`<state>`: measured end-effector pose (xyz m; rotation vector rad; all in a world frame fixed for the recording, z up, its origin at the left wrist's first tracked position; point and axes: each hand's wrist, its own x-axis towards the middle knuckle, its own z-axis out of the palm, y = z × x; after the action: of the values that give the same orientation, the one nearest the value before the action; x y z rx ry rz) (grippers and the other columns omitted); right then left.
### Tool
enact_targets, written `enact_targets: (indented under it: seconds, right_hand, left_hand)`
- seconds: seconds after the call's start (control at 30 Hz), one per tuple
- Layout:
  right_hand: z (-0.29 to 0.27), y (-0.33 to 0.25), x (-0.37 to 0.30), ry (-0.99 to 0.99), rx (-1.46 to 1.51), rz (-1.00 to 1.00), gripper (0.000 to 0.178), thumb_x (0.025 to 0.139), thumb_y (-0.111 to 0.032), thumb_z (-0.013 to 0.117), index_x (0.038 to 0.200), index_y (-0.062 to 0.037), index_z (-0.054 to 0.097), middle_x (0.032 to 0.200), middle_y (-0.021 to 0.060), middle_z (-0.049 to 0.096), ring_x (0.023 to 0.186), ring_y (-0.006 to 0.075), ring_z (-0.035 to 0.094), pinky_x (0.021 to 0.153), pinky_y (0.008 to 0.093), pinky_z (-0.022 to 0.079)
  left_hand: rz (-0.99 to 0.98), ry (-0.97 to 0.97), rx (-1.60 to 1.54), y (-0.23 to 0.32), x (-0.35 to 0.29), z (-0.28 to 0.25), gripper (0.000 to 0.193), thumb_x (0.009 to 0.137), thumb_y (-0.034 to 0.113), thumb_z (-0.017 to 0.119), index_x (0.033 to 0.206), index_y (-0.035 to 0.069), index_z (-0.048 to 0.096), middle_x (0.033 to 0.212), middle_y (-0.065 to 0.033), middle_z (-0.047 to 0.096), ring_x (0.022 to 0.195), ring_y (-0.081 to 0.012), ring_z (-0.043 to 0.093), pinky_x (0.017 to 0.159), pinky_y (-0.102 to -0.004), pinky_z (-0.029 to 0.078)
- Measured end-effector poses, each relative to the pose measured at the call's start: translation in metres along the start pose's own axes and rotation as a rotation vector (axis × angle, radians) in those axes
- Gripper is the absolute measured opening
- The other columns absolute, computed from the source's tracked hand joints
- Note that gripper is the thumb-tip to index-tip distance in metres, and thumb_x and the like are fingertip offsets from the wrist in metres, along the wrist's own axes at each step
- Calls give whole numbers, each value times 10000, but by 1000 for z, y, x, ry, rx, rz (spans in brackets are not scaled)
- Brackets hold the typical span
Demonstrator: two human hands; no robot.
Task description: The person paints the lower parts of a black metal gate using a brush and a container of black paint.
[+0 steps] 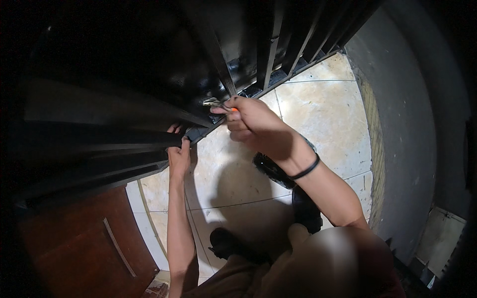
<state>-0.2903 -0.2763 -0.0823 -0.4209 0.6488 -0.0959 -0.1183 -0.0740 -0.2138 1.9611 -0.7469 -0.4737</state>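
A dark metal gate [268, 54] with upright bars fills the upper left and reaches to the floor. My left hand [179, 156] grips one of its bars low down, with the thumb on the near side and fingertips showing beyond the bar. Close to the gate's lower rail [278, 78], my right hand [253, 119] is closed around a small brush-like tool [212, 103]. A bit of orange shows between the fingers, and a pale, ragged end points toward the bars. Whether that end touches the metal I cannot tell.
Pale floor tiles [318, 114] with brown stains lie under my arms. My dark shoes [228, 243] stand on them. A grey wall [402, 109] rises at the right. At the lower left is a reddish-brown panel [84, 243] with a long handle-like strip.
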Motion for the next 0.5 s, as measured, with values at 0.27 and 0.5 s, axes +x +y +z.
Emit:
enact_targets:
  seconds: [0.27,0.5]
  right_hand:
    - [-27,17,38,32,-76,-56,150,987,-129,479,891,-43,556,622,-47,397,459,56,330,425,236,262]
    - [22,-8,-54,-210,-95,-220,193,1014,-226,539,998,-38,578,650,-72,368,497,36,289,443,215,245]
  left_hand:
    - [72,-51,41,-1,6,6,542,984,95,477,1496,-20,341,1473,-175,483,1371,-248,458,1150,-329,313]
    - [-11,-1,62,-1,-2,-6,529,961,31,466,1473,-42,356,1441,-203,506,1353,-261,483,1144,-331,325]
